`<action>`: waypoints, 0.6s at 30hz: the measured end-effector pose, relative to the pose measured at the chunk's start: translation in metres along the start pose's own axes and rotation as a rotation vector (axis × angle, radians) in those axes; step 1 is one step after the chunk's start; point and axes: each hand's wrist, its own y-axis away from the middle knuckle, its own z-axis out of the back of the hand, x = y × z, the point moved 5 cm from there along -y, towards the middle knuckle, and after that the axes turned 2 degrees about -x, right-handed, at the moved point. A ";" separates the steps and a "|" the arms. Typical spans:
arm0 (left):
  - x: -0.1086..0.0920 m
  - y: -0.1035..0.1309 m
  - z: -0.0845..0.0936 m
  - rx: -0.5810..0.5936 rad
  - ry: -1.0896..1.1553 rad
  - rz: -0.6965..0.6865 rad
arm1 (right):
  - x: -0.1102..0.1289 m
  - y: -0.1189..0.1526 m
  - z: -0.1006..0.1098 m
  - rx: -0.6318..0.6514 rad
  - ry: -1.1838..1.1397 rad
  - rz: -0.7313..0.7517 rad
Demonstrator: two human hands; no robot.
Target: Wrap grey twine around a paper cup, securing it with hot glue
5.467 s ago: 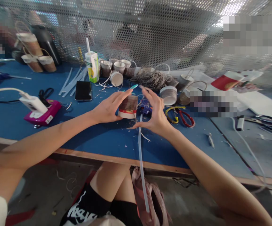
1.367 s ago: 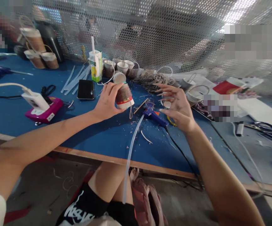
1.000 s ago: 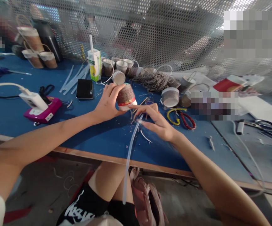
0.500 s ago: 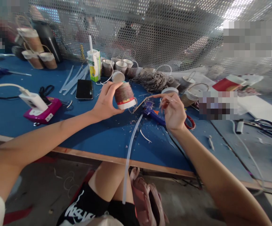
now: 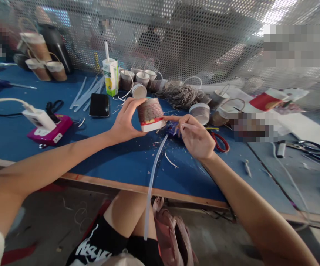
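Note:
My left hand (image 5: 126,120) grips a paper cup (image 5: 150,112) from its left side, fingers over the top and thumb beneath. Brown twine (image 5: 150,108) is wound round most of the cup; a red printed band and white rim stay bare at the lower end. My right hand (image 5: 197,136) has its index finger stretched to the cup's right side, at the edge of the winding. The twine's loose end is at those fingertips, largely hidden. Below the right fingers lies a blue glue gun (image 5: 172,128), a long clear glue stick (image 5: 153,166) trailing from it over the table edge.
Behind stand a drink carton (image 5: 111,77), several wrapped cups and a heap of twine (image 5: 183,96). To the left are a phone (image 5: 99,105) and a purple power strip (image 5: 50,129). Red-handled scissors (image 5: 221,142) and black-handled pliers (image 5: 312,146) lie to the right. A mesh screen (image 5: 176,44) closes off the back.
My right hand has moved left to the cup, bringing in the twine that was stretched out between them. My left hand has shifted the cup slightly right and tilted it.

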 end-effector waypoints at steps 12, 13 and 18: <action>0.014 0.005 -0.012 0.100 0.421 -0.004 | -0.008 -0.007 0.037 -0.257 0.491 0.239; 0.012 0.006 -0.014 0.136 0.444 -0.006 | -0.004 -0.005 0.030 -0.165 0.559 0.298; 0.003 0.009 -0.022 0.310 0.514 -0.009 | 0.000 0.003 0.005 0.107 0.676 0.364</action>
